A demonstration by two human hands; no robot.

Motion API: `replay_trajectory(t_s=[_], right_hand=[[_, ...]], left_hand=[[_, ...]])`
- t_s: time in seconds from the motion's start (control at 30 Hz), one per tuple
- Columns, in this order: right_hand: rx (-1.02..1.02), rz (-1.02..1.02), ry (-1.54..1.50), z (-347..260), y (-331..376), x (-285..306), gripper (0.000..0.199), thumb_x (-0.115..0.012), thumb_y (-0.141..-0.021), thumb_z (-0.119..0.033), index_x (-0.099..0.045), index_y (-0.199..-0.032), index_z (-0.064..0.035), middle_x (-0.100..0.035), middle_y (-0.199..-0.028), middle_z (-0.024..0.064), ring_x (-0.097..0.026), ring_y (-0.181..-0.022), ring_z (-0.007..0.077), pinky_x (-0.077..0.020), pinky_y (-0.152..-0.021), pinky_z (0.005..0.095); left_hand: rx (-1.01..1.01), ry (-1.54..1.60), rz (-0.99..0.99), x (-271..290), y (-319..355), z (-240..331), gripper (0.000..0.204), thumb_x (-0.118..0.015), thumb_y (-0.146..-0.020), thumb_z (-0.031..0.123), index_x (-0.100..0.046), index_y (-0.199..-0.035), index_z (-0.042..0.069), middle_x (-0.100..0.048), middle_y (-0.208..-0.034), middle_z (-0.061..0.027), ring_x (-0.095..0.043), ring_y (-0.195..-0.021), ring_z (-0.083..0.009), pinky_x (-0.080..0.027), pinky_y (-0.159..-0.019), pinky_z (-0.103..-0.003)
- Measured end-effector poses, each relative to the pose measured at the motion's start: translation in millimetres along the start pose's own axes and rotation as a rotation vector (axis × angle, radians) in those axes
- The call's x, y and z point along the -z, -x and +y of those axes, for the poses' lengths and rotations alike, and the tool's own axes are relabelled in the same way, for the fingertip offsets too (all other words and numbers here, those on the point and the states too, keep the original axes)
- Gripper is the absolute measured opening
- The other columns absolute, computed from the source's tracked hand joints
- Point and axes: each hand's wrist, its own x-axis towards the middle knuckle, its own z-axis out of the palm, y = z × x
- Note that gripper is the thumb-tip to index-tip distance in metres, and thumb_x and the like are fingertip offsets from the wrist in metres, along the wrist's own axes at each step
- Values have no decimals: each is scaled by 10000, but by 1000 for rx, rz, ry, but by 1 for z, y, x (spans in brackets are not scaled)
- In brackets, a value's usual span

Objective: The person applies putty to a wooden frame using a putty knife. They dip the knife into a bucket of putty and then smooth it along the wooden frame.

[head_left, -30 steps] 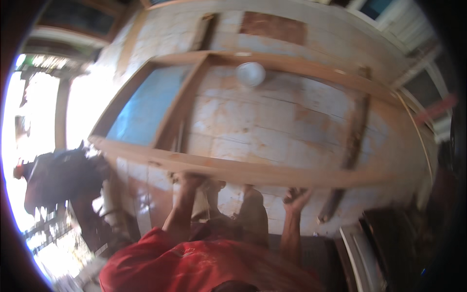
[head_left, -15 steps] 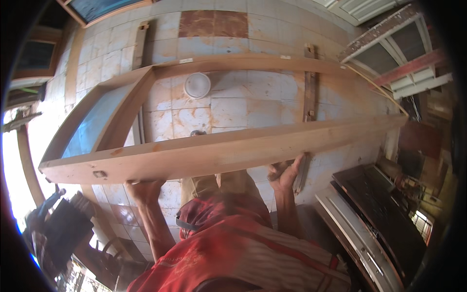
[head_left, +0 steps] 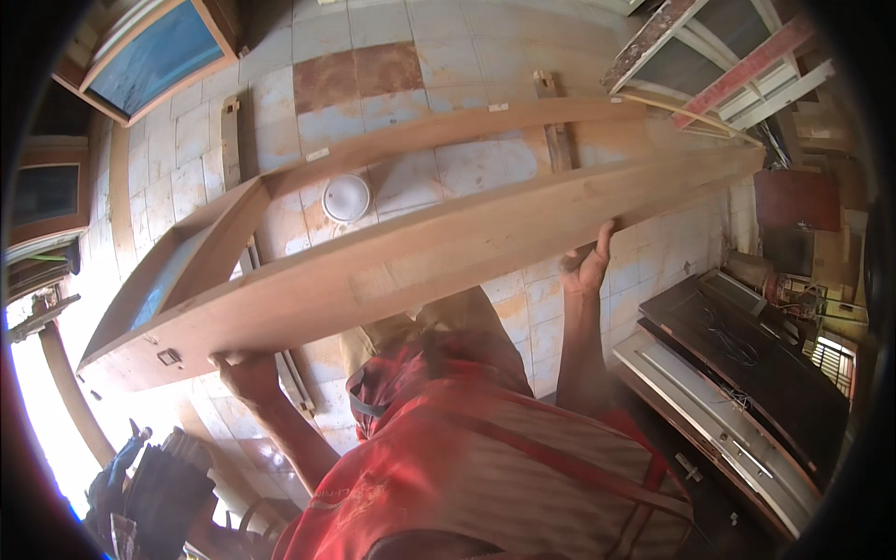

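A long, pale wooden frame (head_left: 411,252), like a door or window frame, spans the view at a slant, its right end farther off than its left. A crossbar (head_left: 217,241) divides it near the left end, and blue (head_left: 166,280) shows through that smaller section. My left hand (head_left: 246,375) is closed at the lower edge of the near board, close to a small metal-rimmed slot (head_left: 169,357). Farther right, my right hand (head_left: 588,265) supports the same edge from below, thumb up against the board's face. Fingers of both hands are partly hidden.
A round white tub (head_left: 346,199) stands on the tiled floor beyond the near board. Wooden battens (head_left: 231,140) lie on the tiles. Dark panels (head_left: 737,355) are stacked at right; old window frames (head_left: 709,65) lean at far right. A blue-paned frame (head_left: 159,61) is at far left.
The wooden frame has swung in view: its right end is farther away, its left end nearer. My right hand has moved away and rightward with it, my left hand slightly nearer and leftward.
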Motion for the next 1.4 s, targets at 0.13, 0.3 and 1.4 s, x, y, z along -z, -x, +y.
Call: replay_trajectory(t_s=[0.13,0.3,1.4], right_hand=[[90,134,81,17,9,15,456,-595,-953,-596,-585,-1193,-208,-630,-844,-43,-524,-497,116,-377,-389,231],[70,241,-9,44,51,27,477,-617,-958,-554,-551,-1279,-207,-630,-932,-28,-511,-504,124,-395,-395,242],[44,-144,82,-35,-174,-195,423,-821,-842,-364,-637,-1156,-149,-662,-1048,-20,-575,-804,129,-419,-527,259]], left_hand=[[123,808,-152,-4,18,-6,490,-534,-1003,260,-475,-1389,-38,-622,-1285,-216,-619,-1144,-354,-453,-1062,-507],[-495,-393,-188,35,-11,-45,436,-635,-929,215,-574,-1292,-19,-701,-1177,-158,-672,-1072,-308,-480,-1024,-459],[-46,842,-541,-169,-300,180,563,-551,-1016,452,-471,-1388,37,-570,-1333,-169,-552,-1236,-333,-481,-1049,-482]])
